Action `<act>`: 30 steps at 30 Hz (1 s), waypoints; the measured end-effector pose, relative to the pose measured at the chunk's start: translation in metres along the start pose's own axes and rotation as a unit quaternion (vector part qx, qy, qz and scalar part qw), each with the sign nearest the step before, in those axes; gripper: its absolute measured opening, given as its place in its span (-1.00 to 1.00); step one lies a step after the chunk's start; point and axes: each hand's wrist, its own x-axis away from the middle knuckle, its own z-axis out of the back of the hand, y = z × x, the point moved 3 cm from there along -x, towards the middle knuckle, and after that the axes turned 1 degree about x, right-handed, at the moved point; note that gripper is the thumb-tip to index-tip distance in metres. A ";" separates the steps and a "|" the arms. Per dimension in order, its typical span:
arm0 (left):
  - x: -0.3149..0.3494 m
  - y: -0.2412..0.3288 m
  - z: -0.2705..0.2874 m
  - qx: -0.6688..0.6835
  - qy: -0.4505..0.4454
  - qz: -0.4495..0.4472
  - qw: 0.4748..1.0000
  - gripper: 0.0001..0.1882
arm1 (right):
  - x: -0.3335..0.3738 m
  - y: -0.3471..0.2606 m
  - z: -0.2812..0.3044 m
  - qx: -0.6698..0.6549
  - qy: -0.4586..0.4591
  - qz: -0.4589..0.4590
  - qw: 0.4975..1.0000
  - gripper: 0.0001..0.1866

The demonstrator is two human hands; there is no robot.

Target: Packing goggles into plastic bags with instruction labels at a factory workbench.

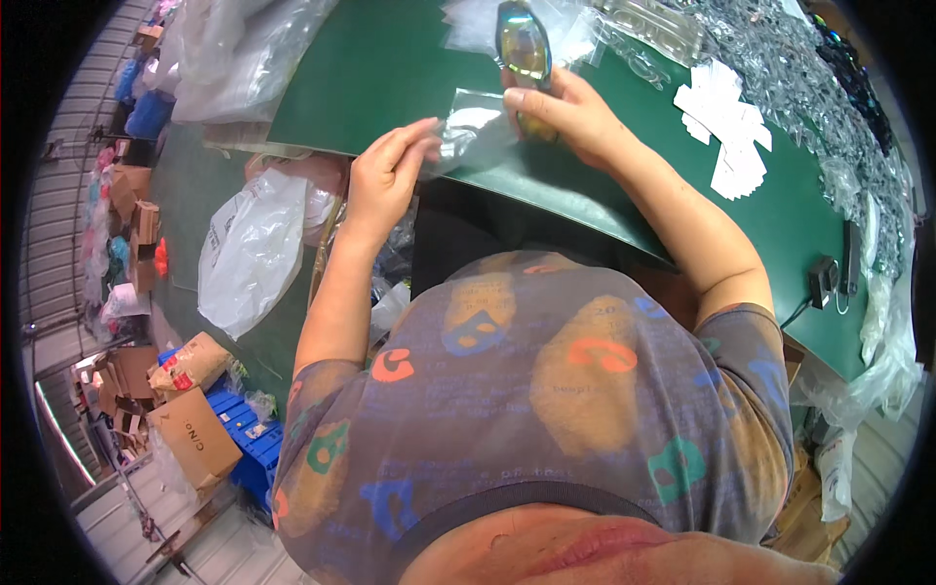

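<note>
My right hand (pixel 575 112) grips a pair of swim goggles (pixel 526 49) above the green table. One mirrored yellow-green lens with a dark rim points up; the other lens shows below my fingers. Between my hands hangs a small clear plastic bag (pixel 478 136) at the table's near edge. The fingers of my left hand (pixel 388 175) are pressed together at the bag's left edge, slightly blurred. Whether the bag's mouth is parted cannot be made out. Beyond the goggles, more flat clear bags (pixel 575 34) lie on the table.
White paper cards (pixel 723 127) lie fanned out on the green table (pixel 624 146). A heap of clear plastic pieces (pixel 780 78) covers its far right, beside a clear tray (pixel 653 29). A black device (pixel 824 283) sits at the right. Left, a large plastic bag (pixel 255 249) hangs low; boxes (pixel 195 439) stand beyond.
</note>
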 end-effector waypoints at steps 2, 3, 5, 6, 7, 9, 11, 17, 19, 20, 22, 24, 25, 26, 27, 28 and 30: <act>-0.003 -0.005 -0.006 0.037 0.017 0.002 0.999 -0.84 | 0.011 -0.018 -0.019 -0.016 -0.042 -0.018 0.999 -0.55; -0.005 -0.004 -0.009 0.075 0.029 0.003 0.997 -0.88 | 0.013 -0.019 -0.023 -0.024 -0.056 -0.017 0.998 -0.53; -0.008 0.002 -0.011 0.075 0.028 0.024 0.997 -0.91 | 0.017 -0.021 -0.027 -0.026 -0.077 -0.025 0.996 -0.49; -0.009 0.005 -0.010 0.072 0.028 0.047 0.996 -0.94 | 0.018 -0.021 -0.029 -0.038 -0.083 -0.032 0.995 -0.48; -0.009 0.000 -0.010 0.072 0.030 0.046 0.996 -0.94 | 0.019 -0.020 -0.031 -0.049 -0.090 -0.038 0.994 -0.47; -0.013 -0.009 -0.009 0.041 0.063 0.025 0.997 -0.92 | 0.021 -0.023 -0.038 -0.066 -0.086 -0.045 0.993 -0.50; -0.017 -0.009 -0.008 0.038 0.060 0.032 0.997 -0.93 | 0.021 -0.020 -0.041 -0.087 -0.073 -0.057 0.992 -0.53; -0.030 0.032 -0.024 0.019 0.059 -0.089 0.994 -0.89 | 0.013 -0.010 -0.032 -0.085 0.022 -0.015 0.996 -0.62; -0.034 0.040 -0.029 -0.029 0.064 -0.205 0.976 -0.85 | 0.011 -0.011 -0.027 -0.083 0.042 0.024 0.995 -0.65; -0.032 0.041 -0.031 -0.045 0.070 -0.198 0.977 -0.86 | 0.012 -0.012 -0.027 -0.082 0.042 0.024 0.995 -0.65; -0.034 0.044 -0.033 -0.032 0.067 -0.183 0.980 -0.87 | 0.015 -0.013 -0.025 -0.011 0.057 0.054 0.997 -0.67; -0.034 0.043 -0.036 -0.020 0.065 -0.168 0.983 -0.88 | 0.015 -0.010 -0.026 0.006 0.085 0.092 0.992 -0.69; -0.034 0.039 -0.039 -0.015 0.056 -0.154 0.986 -0.87 | 0.014 -0.011 -0.024 0.037 0.079 0.123 0.989 -0.68; -0.033 0.037 -0.041 -0.009 0.047 -0.140 0.989 -0.87 | 0.014 -0.013 -0.023 0.068 0.073 0.154 0.983 -0.66; -0.032 0.037 -0.044 -0.009 0.047 -0.140 0.989 -0.87 | 0.015 -0.013 -0.020 0.068 0.073 0.153 0.983 -0.66; -0.030 0.036 -0.047 0.049 0.028 -0.098 0.994 -0.89 | 0.015 -0.012 -0.017 0.131 0.084 0.146 0.977 -0.64; -0.029 0.029 -0.050 0.106 0.009 -0.054 0.993 -0.92 | 0.016 -0.014 -0.014 0.194 0.094 0.137 0.967 -0.62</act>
